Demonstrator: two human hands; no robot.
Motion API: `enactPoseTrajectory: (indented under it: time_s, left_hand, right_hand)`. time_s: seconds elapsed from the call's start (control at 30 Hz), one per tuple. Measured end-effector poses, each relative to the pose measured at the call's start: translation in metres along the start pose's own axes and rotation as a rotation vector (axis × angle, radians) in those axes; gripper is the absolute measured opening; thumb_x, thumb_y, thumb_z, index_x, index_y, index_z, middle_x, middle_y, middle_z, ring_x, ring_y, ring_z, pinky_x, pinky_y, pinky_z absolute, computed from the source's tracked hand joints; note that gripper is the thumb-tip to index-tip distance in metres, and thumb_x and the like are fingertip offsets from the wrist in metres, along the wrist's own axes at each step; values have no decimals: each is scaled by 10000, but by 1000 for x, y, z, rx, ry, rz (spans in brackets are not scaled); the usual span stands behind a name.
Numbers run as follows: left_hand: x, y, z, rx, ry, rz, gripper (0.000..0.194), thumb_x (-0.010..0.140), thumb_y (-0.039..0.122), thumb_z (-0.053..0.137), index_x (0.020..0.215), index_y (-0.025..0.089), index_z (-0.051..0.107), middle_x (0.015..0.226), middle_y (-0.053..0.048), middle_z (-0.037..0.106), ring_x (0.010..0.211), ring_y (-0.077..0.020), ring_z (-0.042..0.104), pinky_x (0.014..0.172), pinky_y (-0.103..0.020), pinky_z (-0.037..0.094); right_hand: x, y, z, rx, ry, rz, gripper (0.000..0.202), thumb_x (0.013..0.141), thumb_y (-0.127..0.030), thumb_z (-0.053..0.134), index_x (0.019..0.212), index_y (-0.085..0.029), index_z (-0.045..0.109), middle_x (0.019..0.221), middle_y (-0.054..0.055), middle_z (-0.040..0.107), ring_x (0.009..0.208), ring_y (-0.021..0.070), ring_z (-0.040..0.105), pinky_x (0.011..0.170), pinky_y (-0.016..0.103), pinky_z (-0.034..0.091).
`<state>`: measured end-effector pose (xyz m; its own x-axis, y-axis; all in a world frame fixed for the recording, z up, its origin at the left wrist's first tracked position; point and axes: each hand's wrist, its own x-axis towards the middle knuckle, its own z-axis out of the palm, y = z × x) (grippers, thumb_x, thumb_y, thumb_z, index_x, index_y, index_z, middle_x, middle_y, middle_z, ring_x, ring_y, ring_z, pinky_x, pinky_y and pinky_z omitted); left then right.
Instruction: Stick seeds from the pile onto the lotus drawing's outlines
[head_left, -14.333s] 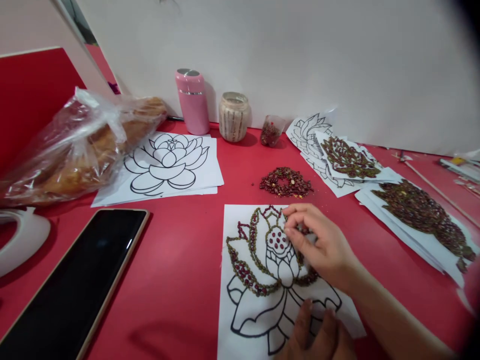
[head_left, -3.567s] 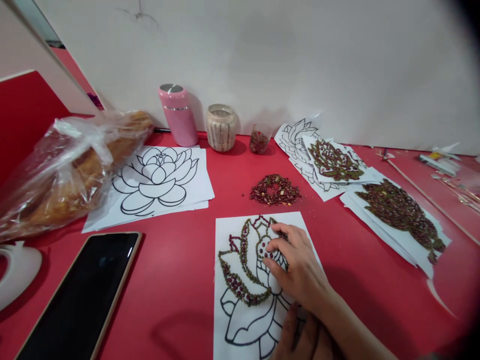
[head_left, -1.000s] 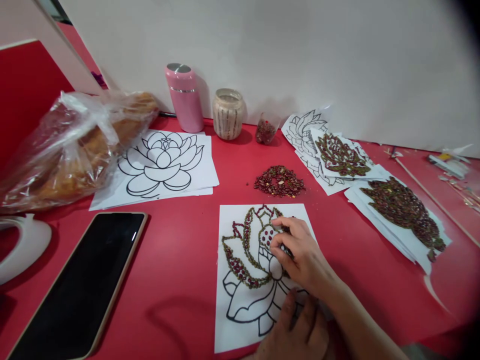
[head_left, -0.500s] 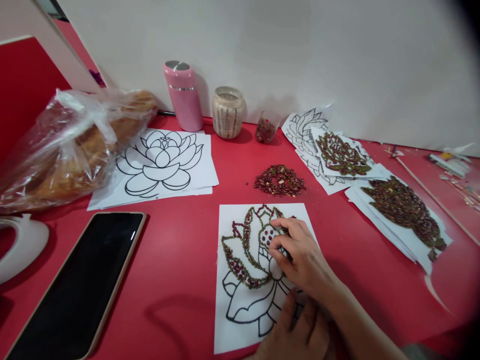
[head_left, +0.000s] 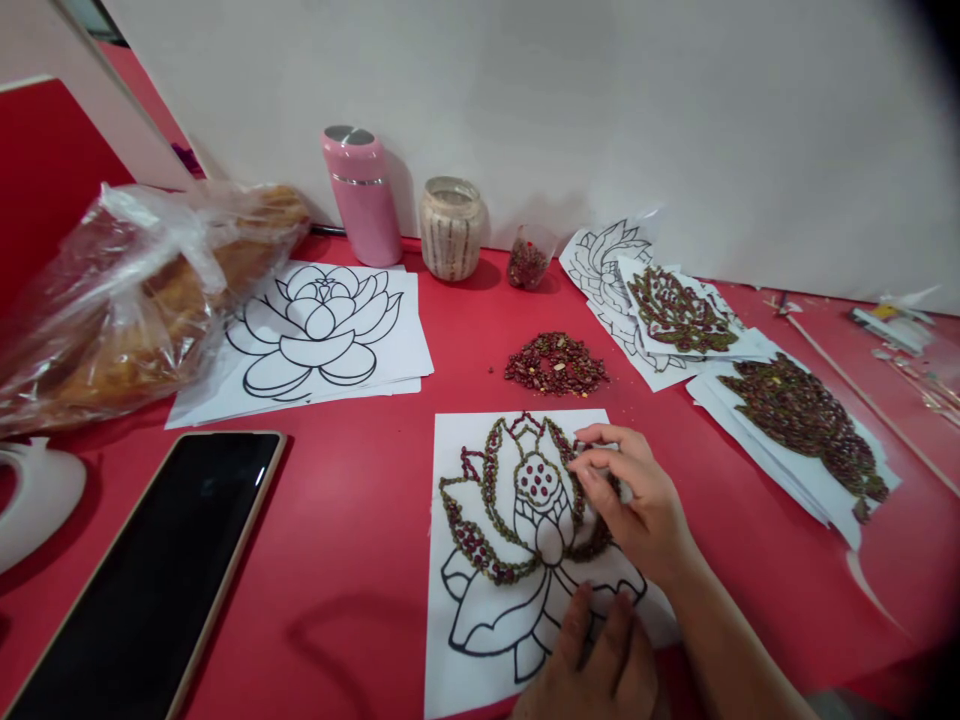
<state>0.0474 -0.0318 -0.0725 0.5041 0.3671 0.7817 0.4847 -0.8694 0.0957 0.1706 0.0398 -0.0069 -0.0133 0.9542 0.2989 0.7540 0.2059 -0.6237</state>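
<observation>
On the red table lies a white sheet [head_left: 442,690] with a printed lotus outline. Red and green beans [head_left: 491,480] trace its upper petals, and several dark red beans [head_left: 536,482] dot the round seed pod in the middle. My right hand [head_left: 637,500] hovers over the upper right petals, covering part of them. Its fingers are loosely bent and apart, with nothing visible between them. My left hand [head_left: 600,655] rests on the sheet's lower right part, fingers spread. Behind the sheet sits a loose pile of red beans [head_left: 555,363].
A phone [head_left: 150,570], a tape roll [head_left: 52,490] and a bagged brown item [head_left: 165,310] are on the left, beside printed lotus sheets [head_left: 315,330]. A pink flask [head_left: 364,200], jar [head_left: 451,230] and bean cup [head_left: 529,258] stand behind. Bean-covered pictures [head_left: 806,425] lie right.
My right hand has moved right, off the seed pod to the right petals, and its fingers have loosened. The seed pod's beans now show fully. My left hand stays on the sheet.
</observation>
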Motion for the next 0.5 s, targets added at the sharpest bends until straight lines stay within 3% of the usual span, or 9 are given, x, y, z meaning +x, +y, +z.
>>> enactPoseTrajectory:
  time_s: [0.1, 0.3, 0.4, 0.5]
  left_hand:
    - [4, -2, -1, -6, 19, -21, 278, 842, 107, 383, 740, 180, 631, 814, 27, 628, 904, -137, 581, 933, -359, 376]
    - [7, 2, 2, -21, 67, -64, 265, 854, 124, 419, 690, 183, 619, 752, 37, 633, 856, -126, 600, 964, -359, 349]
    - [6, 5, 7, -24, 119, -120, 305, 870, 116, 384, 684, 164, 621, 741, 25, 630, 862, -117, 598, 978, -346, 344]
    - [6, 4, 9, 0, 114, -52, 253, 836, 87, 431, 682, 160, 618, 724, 27, 615, 870, -120, 593, 1000, -375, 322]
  right_hand:
    - [5, 6, -5, -11, 74, 76, 122, 826, -251, 479, 874, -229, 589, 1041, 74, 538, 1006, 212, 502, 848, 361, 413]
    - [39, 38, -17, -79, 58, 174, 226, 839, -294, 448, 1032, -206, 528, 962, 58, 604, 806, 157, 574, 693, 273, 468]
    - [62, 57, -16, -176, 59, 152, 208, 824, -276, 443, 975, -180, 550, 870, 56, 608, 737, 149, 571, 674, 270, 464]
    - [80, 66, -12, -264, 42, 135, 170, 787, -259, 475, 886, -183, 591, 827, 50, 582, 701, 152, 549, 638, 270, 438]
